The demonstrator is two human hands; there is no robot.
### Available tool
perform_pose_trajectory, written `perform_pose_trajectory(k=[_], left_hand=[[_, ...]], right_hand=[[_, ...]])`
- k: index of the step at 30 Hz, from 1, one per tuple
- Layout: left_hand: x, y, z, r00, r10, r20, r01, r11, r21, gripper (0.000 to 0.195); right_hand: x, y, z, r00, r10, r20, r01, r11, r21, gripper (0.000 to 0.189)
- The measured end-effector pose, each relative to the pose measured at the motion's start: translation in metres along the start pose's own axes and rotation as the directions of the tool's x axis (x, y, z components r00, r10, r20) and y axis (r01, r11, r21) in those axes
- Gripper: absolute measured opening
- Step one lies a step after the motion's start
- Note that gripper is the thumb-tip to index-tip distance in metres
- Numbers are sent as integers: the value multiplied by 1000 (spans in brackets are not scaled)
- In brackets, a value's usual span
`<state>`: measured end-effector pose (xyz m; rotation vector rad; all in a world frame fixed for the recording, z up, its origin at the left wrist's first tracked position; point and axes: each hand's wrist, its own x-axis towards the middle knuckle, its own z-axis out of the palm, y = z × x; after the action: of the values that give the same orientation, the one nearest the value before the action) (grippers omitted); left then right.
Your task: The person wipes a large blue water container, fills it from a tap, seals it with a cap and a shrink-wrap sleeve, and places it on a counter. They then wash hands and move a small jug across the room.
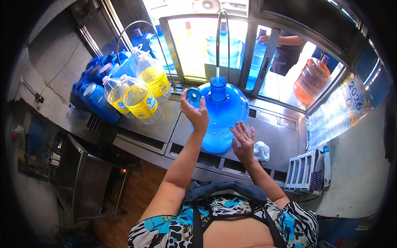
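In front of me a large round blue water jug [221, 124] stands upright on the metal counter. From a curved metal spout [218, 40] above it, water runs into the uncapped neck [218, 90]. My left hand [197, 111] grips a blue ring-shaped cap [194, 95] by its edge, just left of that neck. Fingers spread, my right hand [243, 141] is by the jug's lower right side and holds nothing; whether it touches the plastic I cannot tell. A crumpled white cloth [262, 152] lies just right of it.
Clear bottles with yellow labels [141, 102] and blue containers [100, 99] crowd the counter's left. Beyond the sliding window [214, 18], another person's hand [263, 39] touches a blue jug [259, 59]. An orange-tinted jug [311, 79] stands outside. A white rack [301, 170] is at right.
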<state>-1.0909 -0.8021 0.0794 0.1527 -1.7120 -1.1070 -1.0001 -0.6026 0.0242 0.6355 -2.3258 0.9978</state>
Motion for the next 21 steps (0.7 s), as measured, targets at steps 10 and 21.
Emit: perform_pose_trajectory(k=[10, 21], left_hand=[[0, 1, 0, 1000, 0, 5, 0, 1000, 8, 63], [0, 3, 0, 1000, -3, 0, 3, 1000, 9, 63]], right_hand=[[0, 1, 0, 1000, -6, -3, 6, 1000, 1, 48], [0, 2, 1, 1000, -13, -5, 13, 1000, 1, 49]])
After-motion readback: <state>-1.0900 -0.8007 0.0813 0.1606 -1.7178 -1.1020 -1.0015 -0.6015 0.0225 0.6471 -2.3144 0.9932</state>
